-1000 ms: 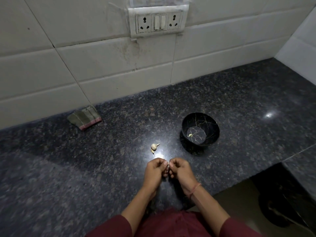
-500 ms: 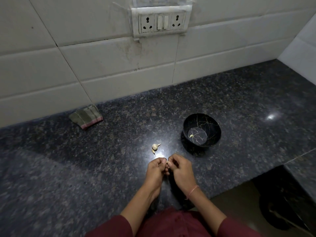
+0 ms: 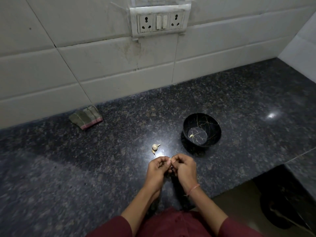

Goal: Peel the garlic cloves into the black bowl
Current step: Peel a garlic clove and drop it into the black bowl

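Note:
A black bowl (image 3: 201, 130) with gold vein lines stands on the dark granite counter, with one pale peeled clove (image 3: 191, 135) on its bottom. Left of it and nearer to me lies a small garlic piece (image 3: 155, 146) with a scrap of skin beside it. Below that, my left hand (image 3: 158, 170) and my right hand (image 3: 183, 168) meet fingertip to fingertip and pinch a small garlic clove (image 3: 170, 159) between them. Only a sliver of this clove shows; the fingers hide the remainder.
A folded grey-green cloth (image 3: 86, 117) with a pink edge lies at the back left by the tiled wall. A socket panel (image 3: 160, 21) sits on the wall above. The counter's front edge steps back at the right, with a dark floor gap (image 3: 282, 199) below.
Both hands stay together on the clove, with the fingers shifting slightly over it. The bowl, the garlic piece and the cloth have not moved.

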